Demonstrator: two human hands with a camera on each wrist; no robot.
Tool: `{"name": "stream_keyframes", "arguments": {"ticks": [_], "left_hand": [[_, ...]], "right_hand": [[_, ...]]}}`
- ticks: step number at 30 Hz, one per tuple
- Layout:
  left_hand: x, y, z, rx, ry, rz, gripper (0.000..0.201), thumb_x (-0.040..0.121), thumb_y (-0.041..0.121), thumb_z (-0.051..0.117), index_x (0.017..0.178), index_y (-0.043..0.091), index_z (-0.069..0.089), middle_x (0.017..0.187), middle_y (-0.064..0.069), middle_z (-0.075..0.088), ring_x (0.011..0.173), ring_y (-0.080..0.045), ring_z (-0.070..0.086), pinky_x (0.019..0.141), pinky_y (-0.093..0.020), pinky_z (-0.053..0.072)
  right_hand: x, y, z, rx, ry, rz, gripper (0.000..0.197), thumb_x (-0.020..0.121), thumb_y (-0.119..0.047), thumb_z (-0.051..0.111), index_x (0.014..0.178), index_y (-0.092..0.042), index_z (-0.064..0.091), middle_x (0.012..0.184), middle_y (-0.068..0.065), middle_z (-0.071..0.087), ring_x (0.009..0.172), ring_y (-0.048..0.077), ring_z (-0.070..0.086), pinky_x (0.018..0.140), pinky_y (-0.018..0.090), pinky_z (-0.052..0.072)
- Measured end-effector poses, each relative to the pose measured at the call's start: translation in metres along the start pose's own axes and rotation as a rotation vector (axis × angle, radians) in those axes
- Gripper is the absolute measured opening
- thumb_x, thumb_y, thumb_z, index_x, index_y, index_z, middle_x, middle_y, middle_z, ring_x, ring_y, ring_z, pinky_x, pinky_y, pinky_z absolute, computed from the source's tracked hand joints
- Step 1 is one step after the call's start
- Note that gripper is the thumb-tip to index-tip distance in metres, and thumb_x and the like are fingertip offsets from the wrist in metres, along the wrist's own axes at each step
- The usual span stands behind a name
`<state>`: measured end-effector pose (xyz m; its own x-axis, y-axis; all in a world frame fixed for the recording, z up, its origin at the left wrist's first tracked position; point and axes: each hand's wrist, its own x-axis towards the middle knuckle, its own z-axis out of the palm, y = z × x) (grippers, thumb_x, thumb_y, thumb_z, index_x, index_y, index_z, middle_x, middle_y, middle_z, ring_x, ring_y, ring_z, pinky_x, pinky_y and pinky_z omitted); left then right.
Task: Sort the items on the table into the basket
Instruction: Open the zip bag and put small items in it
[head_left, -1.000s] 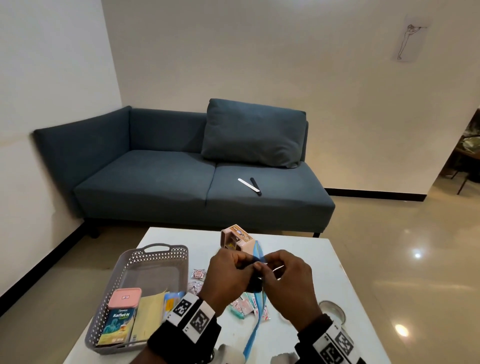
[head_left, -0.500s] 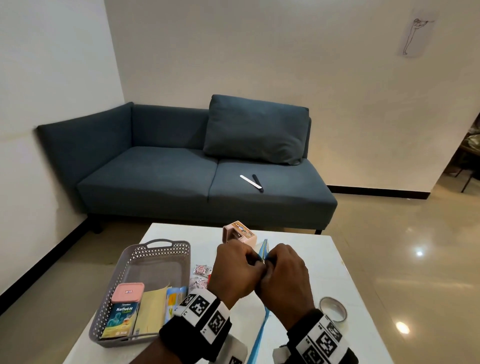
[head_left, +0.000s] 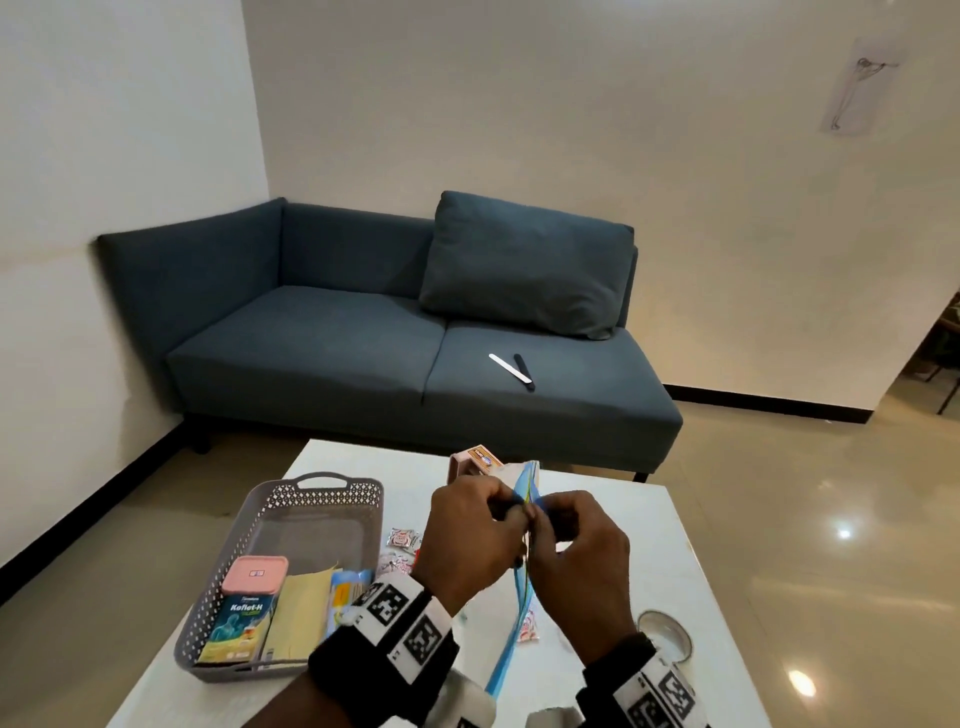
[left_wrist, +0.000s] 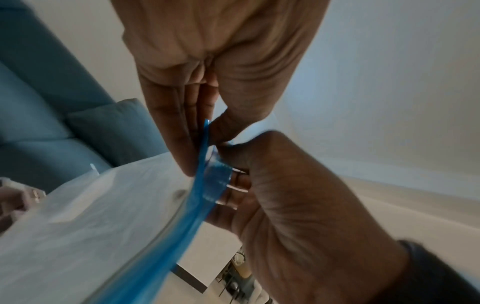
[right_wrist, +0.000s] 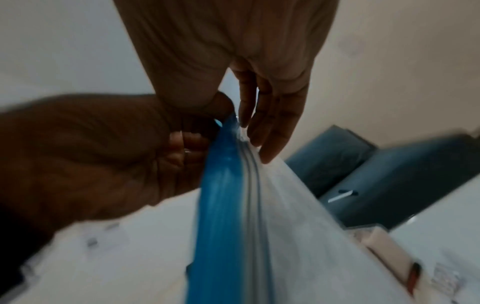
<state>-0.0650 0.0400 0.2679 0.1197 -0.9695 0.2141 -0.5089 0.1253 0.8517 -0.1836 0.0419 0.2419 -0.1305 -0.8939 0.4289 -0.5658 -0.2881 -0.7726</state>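
Note:
A clear zip bag with a blue seal strip (head_left: 506, 656) hangs edge-on above the white table (head_left: 649, 519). My left hand (head_left: 511, 512) pinches its top edge from the left, thumb against fingers (left_wrist: 182, 131). My right hand (head_left: 545, 515) pinches the same edge from the right with curled fingers (left_wrist: 233, 185). In the right wrist view the blue strip (right_wrist: 221, 195) runs down between both hands. The grey basket (head_left: 311, 480) stands at the table's left and holds a pink-lidded box, a yellow packet and other packs.
A pink box (head_left: 470, 460) stands behind the hands. Small sachets (head_left: 402, 538) lie between basket and hands, one more (head_left: 527, 626) beside the bag. A tape roll (head_left: 665, 631) sits near the right front. Beyond the table is a blue sofa (head_left: 363, 332).
Both hands stayed on the bag's top edge. They drew tight together half a second ago and have parted slightly now, with more of the bag's top showing above them.

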Motion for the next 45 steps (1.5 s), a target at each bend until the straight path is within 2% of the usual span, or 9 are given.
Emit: {"name": "stream_keyframes", "arguments": {"ticks": [4, 7, 11, 17, 21, 28, 36, 40, 45], "left_hand": [[0.001, -0.002, -0.003, -0.137, -0.084, -0.090, 0.015, 0.084, 0.013, 0.073, 0.097, 0.006, 0.074, 0.083, -0.009, 0.075, 0.064, -0.017, 0.073, 0.062, -0.039, 0.062], [-0.003, -0.001, -0.004, 0.024, -0.046, -0.017, 0.013, 0.075, 0.016, 0.074, 0.086, 0.009, 0.077, 0.075, -0.004, 0.075, 0.061, -0.011, 0.071, 0.061, -0.029, 0.061], [-0.003, 0.007, -0.007, 0.366, 0.101, 0.026, 0.020, 0.071, 0.024, 0.066, 0.083, 0.011, 0.074, 0.089, -0.001, 0.075, 0.086, -0.015, 0.070, 0.065, -0.012, 0.044], [-0.008, 0.003, -0.010, 0.582, -0.039, -0.025, 0.042, 0.077, 0.022, 0.066, 0.119, 0.019, 0.058, 0.119, -0.001, 0.065, 0.107, -0.017, 0.063, 0.082, -0.023, 0.048], [-0.002, -0.004, -0.002, 0.457, -0.127, 0.195, 0.075, 0.078, 0.021, 0.074, 0.141, 0.031, 0.034, 0.143, 0.006, 0.043, 0.128, -0.014, 0.045, 0.104, -0.027, 0.044], [0.011, -0.001, -0.011, 0.350, 0.029, 0.182, 0.028, 0.082, 0.012, 0.074, 0.107, 0.018, 0.062, 0.112, 0.000, 0.068, 0.102, -0.017, 0.065, 0.087, -0.023, 0.055], [0.021, -0.015, -0.036, 0.722, -0.349, 0.308, 0.054, 0.079, 0.001, 0.070, 0.125, 0.026, 0.055, 0.136, 0.001, 0.052, 0.123, -0.017, 0.048, 0.096, -0.026, 0.044], [0.016, -0.014, -0.023, 0.904, -0.361, 0.532, 0.069, 0.080, 0.020, 0.074, 0.140, 0.030, 0.040, 0.144, 0.004, 0.044, 0.129, -0.019, 0.039, 0.104, -0.033, 0.037], [0.016, -0.014, -0.010, 0.622, -0.259, 0.357, 0.050, 0.085, 0.010, 0.071, 0.126, 0.026, 0.049, 0.126, -0.002, 0.063, 0.110, -0.016, 0.062, 0.093, -0.028, 0.053]], "right_hand": [[0.007, 0.002, -0.007, -0.019, -0.020, 0.033, 0.017, 0.082, -0.018, 0.074, 0.072, -0.024, 0.062, 0.064, -0.014, 0.061, 0.072, -0.001, 0.061, 0.055, 0.015, 0.049], [0.007, 0.001, 0.000, -0.093, -0.043, -0.003, 0.019, 0.076, -0.009, 0.072, 0.065, -0.016, 0.058, 0.060, -0.008, 0.057, 0.059, 0.014, 0.057, 0.052, 0.029, 0.051], [0.005, 0.001, 0.000, -0.249, -0.041, -0.116, 0.024, 0.070, -0.006, 0.067, 0.063, -0.013, 0.045, 0.065, -0.002, 0.046, 0.054, 0.013, 0.043, 0.045, 0.023, 0.034], [0.014, 0.005, -0.009, -0.340, -0.035, -0.113, 0.029, 0.074, -0.002, 0.068, 0.065, -0.017, 0.044, 0.065, -0.002, 0.046, 0.053, 0.013, 0.042, 0.046, 0.020, 0.034], [0.012, -0.002, -0.009, -0.245, -0.157, -0.216, 0.031, 0.075, 0.000, 0.073, 0.073, -0.019, 0.049, 0.070, -0.012, 0.051, 0.060, 0.008, 0.051, 0.055, 0.019, 0.048], [0.010, -0.004, -0.007, -0.457, -0.355, -0.001, 0.034, 0.075, -0.049, 0.071, 0.095, -0.032, 0.049, 0.088, -0.014, 0.061, 0.076, 0.012, 0.058, 0.070, 0.022, 0.052], [0.031, -0.002, -0.038, -0.748, -0.353, 0.092, 0.019, 0.073, -0.033, 0.070, 0.084, -0.022, 0.059, 0.081, -0.004, 0.061, 0.070, 0.014, 0.058, 0.067, 0.028, 0.055], [0.029, -0.007, -0.031, -0.650, -0.378, 0.004, 0.013, 0.080, -0.025, 0.069, 0.087, -0.022, 0.058, 0.088, -0.005, 0.065, 0.073, 0.015, 0.057, 0.073, 0.028, 0.056], [0.027, -0.014, -0.026, -0.537, -0.382, -0.037, 0.025, 0.083, -0.044, 0.070, 0.097, -0.027, 0.057, 0.093, -0.009, 0.065, 0.074, 0.009, 0.054, 0.067, 0.016, 0.047]]}}
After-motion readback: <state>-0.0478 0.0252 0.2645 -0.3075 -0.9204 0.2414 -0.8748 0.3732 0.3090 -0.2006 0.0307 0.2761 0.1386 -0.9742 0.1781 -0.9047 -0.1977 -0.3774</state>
